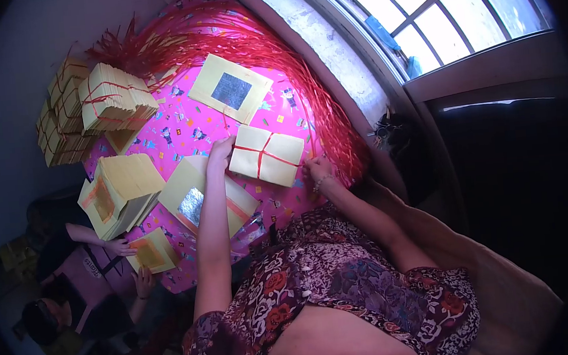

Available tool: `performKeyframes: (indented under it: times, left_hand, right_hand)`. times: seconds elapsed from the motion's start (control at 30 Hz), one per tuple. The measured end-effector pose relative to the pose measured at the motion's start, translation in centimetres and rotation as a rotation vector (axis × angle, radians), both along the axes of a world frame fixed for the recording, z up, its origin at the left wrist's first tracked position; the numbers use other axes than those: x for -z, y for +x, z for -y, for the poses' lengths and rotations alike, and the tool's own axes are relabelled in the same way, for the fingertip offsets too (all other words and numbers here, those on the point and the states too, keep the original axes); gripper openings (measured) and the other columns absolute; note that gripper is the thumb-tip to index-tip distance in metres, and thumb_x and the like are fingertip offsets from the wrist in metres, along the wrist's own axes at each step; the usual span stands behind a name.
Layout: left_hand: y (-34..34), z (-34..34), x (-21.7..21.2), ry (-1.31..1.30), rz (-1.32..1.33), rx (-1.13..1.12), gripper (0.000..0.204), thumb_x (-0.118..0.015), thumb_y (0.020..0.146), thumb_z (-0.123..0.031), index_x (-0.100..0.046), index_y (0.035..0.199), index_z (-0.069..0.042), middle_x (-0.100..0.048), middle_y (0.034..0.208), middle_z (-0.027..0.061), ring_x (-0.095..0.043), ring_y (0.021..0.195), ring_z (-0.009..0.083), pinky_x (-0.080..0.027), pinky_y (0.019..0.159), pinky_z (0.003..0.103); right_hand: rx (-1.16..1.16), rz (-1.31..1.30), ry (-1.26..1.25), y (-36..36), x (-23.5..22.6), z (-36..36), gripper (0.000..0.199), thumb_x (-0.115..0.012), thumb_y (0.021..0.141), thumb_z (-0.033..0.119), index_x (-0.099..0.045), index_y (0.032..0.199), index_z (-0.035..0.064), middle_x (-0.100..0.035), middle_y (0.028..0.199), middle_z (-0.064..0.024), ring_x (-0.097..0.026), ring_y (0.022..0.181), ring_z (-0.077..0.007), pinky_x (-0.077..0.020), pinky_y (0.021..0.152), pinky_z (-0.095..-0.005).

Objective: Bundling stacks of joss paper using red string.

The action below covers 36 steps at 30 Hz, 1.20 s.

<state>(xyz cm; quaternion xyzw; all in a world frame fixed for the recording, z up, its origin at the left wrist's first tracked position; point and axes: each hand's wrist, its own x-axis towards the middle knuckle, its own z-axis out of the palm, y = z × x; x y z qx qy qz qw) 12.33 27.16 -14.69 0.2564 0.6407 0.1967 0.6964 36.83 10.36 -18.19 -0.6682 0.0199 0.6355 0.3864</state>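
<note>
Head view: left hand (218,150) flat against the left edge of a tied paper bundle (267,155) crossed with red string, fingers not closed round it; right hand (317,172) touching the bundle's right lower corner, grip unclear; bundle lies on the pink tablecloth (193,128); silver-square sheet (230,88) just above bundle; red string heap (317,95) right of it; another person's hand (121,246) far left of bundle, by a yellow stack (121,190)
</note>
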Motion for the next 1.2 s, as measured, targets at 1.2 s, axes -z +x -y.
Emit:
performKeyframes:
  times: [1.2]
  left_hand:
    - [5.0,-1.7,-13.6,0.672,0.153,0.008,0.044,-0.034,0.1,-0.032,-0.044,0.133,-0.003,-0.06,0.115,0.016,-0.057,0.106,0.0191,-0.044,0.093,0.031]
  right_hand:
    - [0.066,-0.032,0.654,5.3,-9.3,-9.2,0.016,-0.058,0.092,0.023,-0.055,0.082,0.0097,-0.063,0.082,0.0001,-0.058,0.069,-0.0058,-0.0498,0.06,-0.0208]
